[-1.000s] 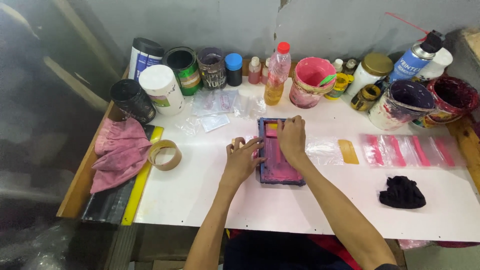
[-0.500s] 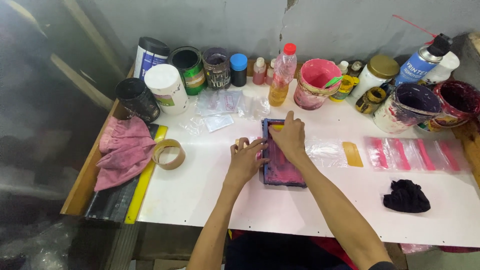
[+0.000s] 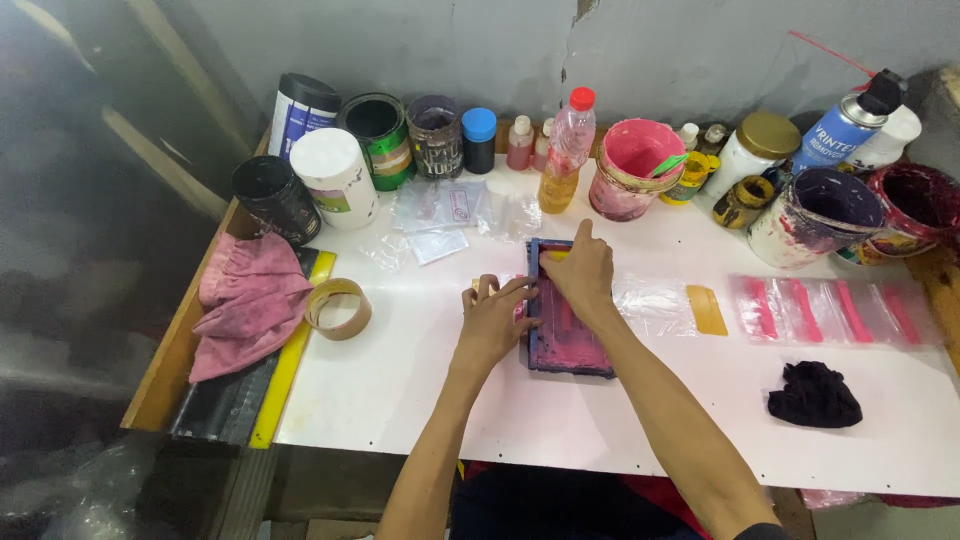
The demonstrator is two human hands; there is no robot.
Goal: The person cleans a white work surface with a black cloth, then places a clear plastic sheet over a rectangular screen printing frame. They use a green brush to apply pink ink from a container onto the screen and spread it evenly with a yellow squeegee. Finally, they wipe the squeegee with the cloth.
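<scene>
Your right hand (image 3: pixel 578 272) is lying flat, palm down and fingers spread, on the pink-stained screen frame (image 3: pixel 566 318) at the middle of the white worktop (image 3: pixel 420 400). Your left hand (image 3: pixel 492 318) is curling its fingers over the frame's left edge, gripping it. A clear plastic bag (image 3: pixel 655 305) is lying just right of the frame, a yellow scraper (image 3: pixel 707 309) beside it. A roll of tape (image 3: pixel 338 308) and a pink cloth (image 3: pixel 245 305) are sitting well to the left.
</scene>
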